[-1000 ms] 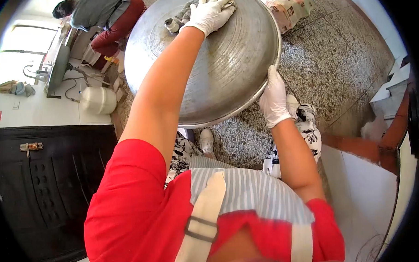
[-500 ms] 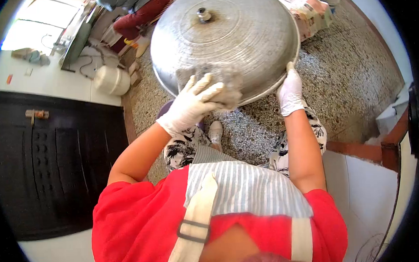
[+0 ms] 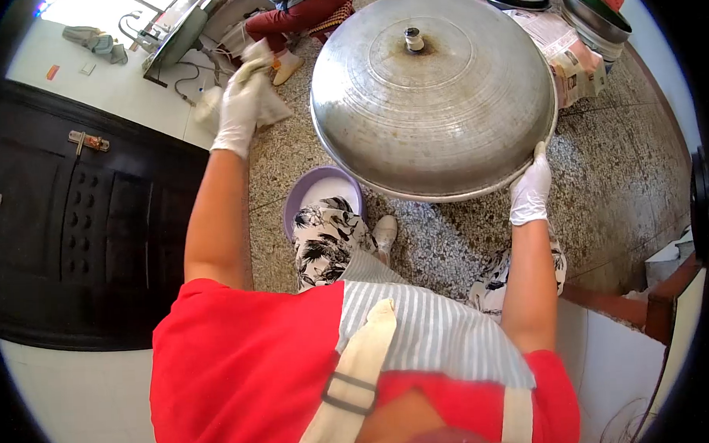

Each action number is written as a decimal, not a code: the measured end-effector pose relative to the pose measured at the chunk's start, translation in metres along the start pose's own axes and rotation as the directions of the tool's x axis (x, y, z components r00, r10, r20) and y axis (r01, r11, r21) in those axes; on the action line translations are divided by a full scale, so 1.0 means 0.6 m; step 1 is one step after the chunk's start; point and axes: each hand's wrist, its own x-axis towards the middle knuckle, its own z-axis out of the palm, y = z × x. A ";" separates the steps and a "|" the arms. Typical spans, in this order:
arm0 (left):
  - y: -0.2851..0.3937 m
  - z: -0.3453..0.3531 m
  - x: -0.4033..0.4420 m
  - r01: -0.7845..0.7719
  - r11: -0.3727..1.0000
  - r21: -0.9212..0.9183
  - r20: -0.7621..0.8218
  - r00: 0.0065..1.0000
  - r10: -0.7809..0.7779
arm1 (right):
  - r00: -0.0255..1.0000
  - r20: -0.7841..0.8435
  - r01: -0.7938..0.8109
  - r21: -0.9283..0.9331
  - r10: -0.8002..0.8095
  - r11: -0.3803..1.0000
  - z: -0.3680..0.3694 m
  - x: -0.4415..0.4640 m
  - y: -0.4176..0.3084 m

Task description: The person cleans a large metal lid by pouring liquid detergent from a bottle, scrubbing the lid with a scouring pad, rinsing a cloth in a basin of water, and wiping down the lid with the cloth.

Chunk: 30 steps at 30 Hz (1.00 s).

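Observation:
A large domed metal lid [image 3: 437, 117] with a small knob [image 3: 414, 40] is tilted up in front of me. At its lower right rim, my right hand [image 3: 531, 188], in a white glove, is closed around the edge with the thumb on top. My left hand [image 3: 239, 108], gloved too, is raised away from the lid at the upper left. Its fingers are closed on a greyish cloth [image 3: 272, 109], which hangs down and is blurred by motion. Below the lid's left edge stands a purple basin [image 3: 291, 200] with whitish liquid, partly hidden by my leg.
Another person [image 3: 304, 20] in dark red trousers sits at the back, near a sink [image 3: 178, 40]. A printed paper sack [image 3: 571, 58] and stacked bowls [image 3: 593, 14] stand at the back right. A black door [image 3: 96, 215] is on the left.
My left hand has lifted the cloth off the lid and swung it to the upper left. The purple basin shows more now. My right hand keeps its hold on the rim.

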 end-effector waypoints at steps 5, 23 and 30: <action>-0.094 0.217 0.006 -0.484 0.569 0.665 0.496 0.856 0.148 | 1.000 -0.019 -0.020 0.004 0.020 1.000 0.002 -0.003 -0.003; 0.012 0.348 -0.219 -0.781 0.492 0.385 0.717 0.589 0.373 | 0.997 0.010 0.082 0.058 -0.083 0.995 -0.027 0.024 0.031; 0.075 0.485 -0.137 -0.829 0.484 0.281 0.796 0.483 0.365 | 0.995 0.038 0.086 0.124 -0.092 0.989 -0.023 0.004 0.017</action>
